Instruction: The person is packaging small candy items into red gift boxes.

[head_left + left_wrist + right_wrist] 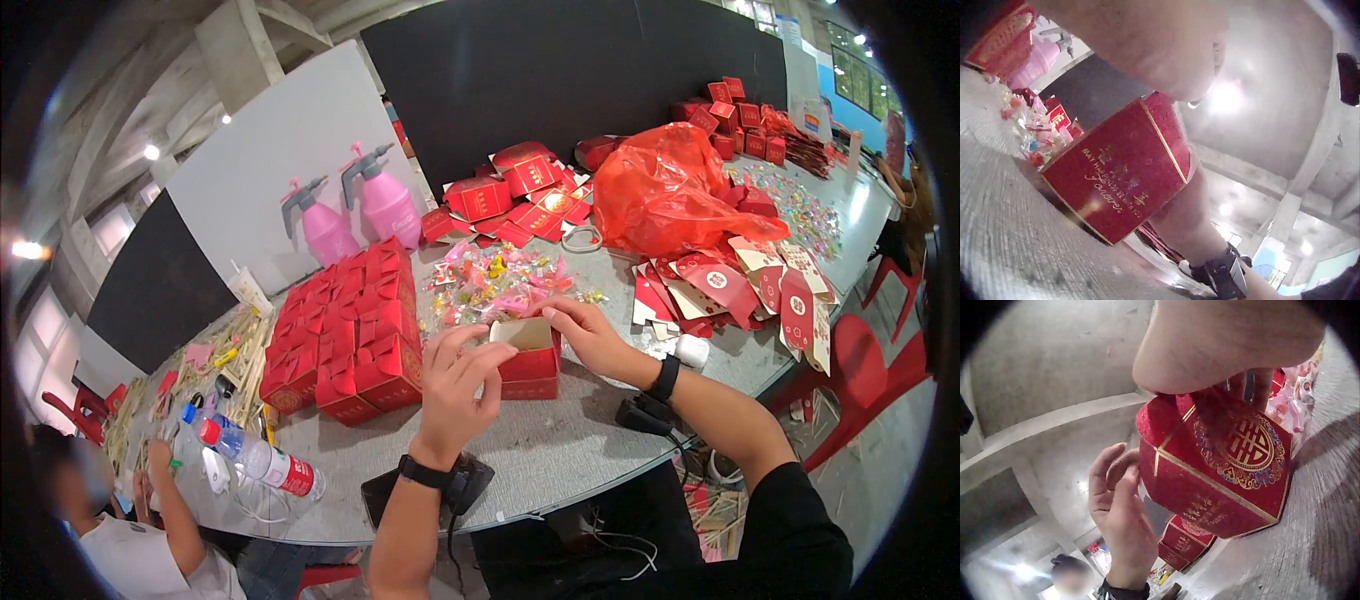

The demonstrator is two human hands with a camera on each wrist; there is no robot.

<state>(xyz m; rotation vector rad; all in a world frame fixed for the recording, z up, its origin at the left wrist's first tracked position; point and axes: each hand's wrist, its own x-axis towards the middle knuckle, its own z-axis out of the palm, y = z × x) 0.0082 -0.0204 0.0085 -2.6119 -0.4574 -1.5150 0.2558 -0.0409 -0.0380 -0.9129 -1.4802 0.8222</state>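
Observation:
A red gift box [529, 374] with gold print stands on the table in front of me, its top open and the pale inside showing. My left hand [455, 390] is at its left side, fingers lightly bent and fingertips right at the upper edge. With thumb and fingers my right hand [592, 335] pinches the box's upper right edge. Gold lettering shows on the box's side [1119, 172] in the left wrist view. A round gold emblem marks the box face [1250, 447] in the right wrist view, where the right fingers are partly hidden behind it.
Finished red boxes [345, 330] stand in rows on the left, near plastic bottles [265, 462]. Wrapped candies [500, 280] lie behind the box. A red plastic bag [660, 190] and flat box blanks [735, 290] lie right. Pink spray bottles [385, 200] stand behind; another person [150, 540] sits left.

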